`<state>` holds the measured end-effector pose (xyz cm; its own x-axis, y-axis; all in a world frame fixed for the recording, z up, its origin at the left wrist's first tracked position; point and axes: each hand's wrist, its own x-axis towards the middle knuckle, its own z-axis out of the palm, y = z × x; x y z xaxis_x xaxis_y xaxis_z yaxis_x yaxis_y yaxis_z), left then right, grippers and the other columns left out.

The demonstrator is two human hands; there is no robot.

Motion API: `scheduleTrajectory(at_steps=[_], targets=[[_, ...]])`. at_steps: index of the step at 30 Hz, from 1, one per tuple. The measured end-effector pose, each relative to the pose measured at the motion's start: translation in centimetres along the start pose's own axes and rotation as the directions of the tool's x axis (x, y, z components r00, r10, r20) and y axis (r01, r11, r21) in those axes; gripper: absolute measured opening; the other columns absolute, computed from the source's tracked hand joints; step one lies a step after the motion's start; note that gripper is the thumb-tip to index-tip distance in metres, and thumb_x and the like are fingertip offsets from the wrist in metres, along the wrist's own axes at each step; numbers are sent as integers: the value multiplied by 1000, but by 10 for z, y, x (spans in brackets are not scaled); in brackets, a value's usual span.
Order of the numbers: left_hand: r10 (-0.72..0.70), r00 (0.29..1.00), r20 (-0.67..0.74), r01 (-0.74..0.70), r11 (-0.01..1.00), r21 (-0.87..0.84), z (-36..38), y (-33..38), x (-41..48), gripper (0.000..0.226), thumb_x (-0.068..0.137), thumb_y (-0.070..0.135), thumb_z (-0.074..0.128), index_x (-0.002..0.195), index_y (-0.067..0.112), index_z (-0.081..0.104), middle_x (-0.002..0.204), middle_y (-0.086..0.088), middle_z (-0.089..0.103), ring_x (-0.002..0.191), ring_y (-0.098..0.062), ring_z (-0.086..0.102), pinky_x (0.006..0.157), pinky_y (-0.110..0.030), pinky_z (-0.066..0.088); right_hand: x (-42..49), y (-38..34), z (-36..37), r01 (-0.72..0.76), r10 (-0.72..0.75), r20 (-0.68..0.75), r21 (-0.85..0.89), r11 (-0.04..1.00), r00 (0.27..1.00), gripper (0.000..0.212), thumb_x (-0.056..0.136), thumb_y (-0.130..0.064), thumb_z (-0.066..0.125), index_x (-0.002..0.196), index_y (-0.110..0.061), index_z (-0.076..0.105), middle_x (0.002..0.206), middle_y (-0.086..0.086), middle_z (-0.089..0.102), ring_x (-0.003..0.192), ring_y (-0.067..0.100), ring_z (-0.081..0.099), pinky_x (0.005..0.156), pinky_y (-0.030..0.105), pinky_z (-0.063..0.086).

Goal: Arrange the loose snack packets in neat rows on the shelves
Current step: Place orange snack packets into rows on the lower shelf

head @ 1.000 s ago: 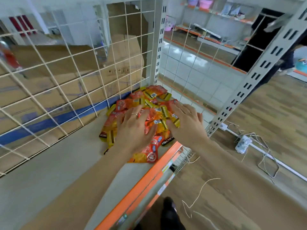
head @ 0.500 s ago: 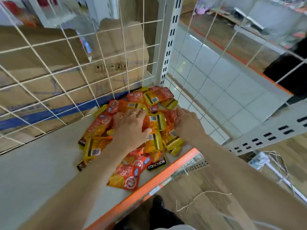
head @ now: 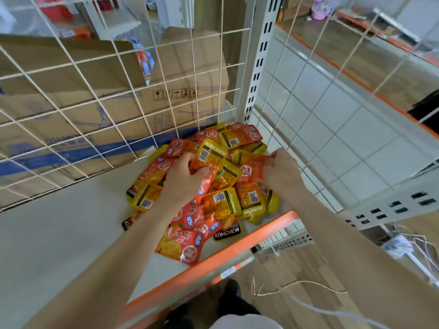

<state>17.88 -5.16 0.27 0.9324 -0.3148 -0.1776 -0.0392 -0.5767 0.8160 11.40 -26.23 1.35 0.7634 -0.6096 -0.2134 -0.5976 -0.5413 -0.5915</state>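
Left hand [head: 183,180]: curled round a yellow packet [head: 211,151].
Right hand [head: 282,173]: pinches a red packet [head: 254,167].
Handling: likely light, slick, floppy; take edges.

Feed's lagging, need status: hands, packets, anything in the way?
Left hand grips yellow packet. Right hand pinches red packet. Pile heaped in shelf corner, no rows yet. Wire mesh close beside it.

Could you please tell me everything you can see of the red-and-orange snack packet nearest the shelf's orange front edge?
The red-and-orange snack packet is a glossy plastic pouch with white characters, blue labels, a round logo. It lies flat, askew, on the pale grey shelf board near the orange front edge, upper end against the pile. Neither left hand nor right hand touches it.
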Motion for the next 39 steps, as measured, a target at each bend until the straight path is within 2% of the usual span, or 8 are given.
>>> scheduleTrajectory(at_steps=[4,9,15,21,25,27,31,39], targets=[[-153,987,-52,131,946,-297,-2,9,-5,18,95,25,66,112,28,60,113,2,69,100,-16,66,93,-38,54,-11,-6,-18,69,-32,-164,225,972,986,28,95,0,41,122,-2,47,111,15,53,95,22,41,64,21,25],[-214,959,-183,86,841,-534,-13,24,-20,11,95,18,68,95,27,61,94,12,68,88,-8,67,85,-30,53,-23,-25,-28,199,-132,-185,411,889,974,11,99,-19,56,107,-15,49,92,-5,55,78,12,52,55,1,35],[-253,911,-326,11,804,-594,-45,13,-51,15,93,12,69,87,24,62,79,13,71,74,-4,67,67,-19,53,-45,-57,0,200,-251,35,501,842,967,25,89,-30,72,105,-23,55,97,-6,63,89,17,64,76,33,52],[-354,838,-414,0,760,-650,-98,-25,-110,11,87,12,70,95,19,66,89,-2,75,85,-23,73,81,-42,58,-96,-106,47,243,-408,189,560,792,893,32,83,-24,78,107,-13,58,99,-1,65,86,9,61,64,7,43],[-445,749,-490,-31,716,-698,-134,-58,-159,16,94,4,64,93,19,59,88,-3,69,73,-18,69,72,-37,58,-147,-139,81,189,-463,309,625,757,831,40,60,-35,80,90,-24,56,97,8,69,90,24,66,88,48,55],[-481,708,-516,-58,689,-722,-153,-76,-187,17,94,3,63,93,19,59,86,-1,69,70,-15,69,68,-34,57,-174,-153,98,154,-499,375,659,736,781,42,58,-35,81,91,-23,57,98,10,71,93,30,69,89,56,55],[-524,637,-566,-108,666,-738,-189,-112,-250,15,95,4,64,91,18,61,84,-1,70,74,-19,69,75,-39,57,-240,-182,135,19,-509,512,692,722,692,30,83,4,72,90,-16,50,92,10,64,88,26,65,85,49,57],[-609,483,-629,-147,652,-744,-263,-202,-388,12,93,4,65,92,16,63,83,-3,69,75,-20,68,84,-43,56,-386,-229,213,-65,-573,666,677,733,477,39,86,12,64,106,-21,56,97,9,70,80,19,68,71,33,61]])
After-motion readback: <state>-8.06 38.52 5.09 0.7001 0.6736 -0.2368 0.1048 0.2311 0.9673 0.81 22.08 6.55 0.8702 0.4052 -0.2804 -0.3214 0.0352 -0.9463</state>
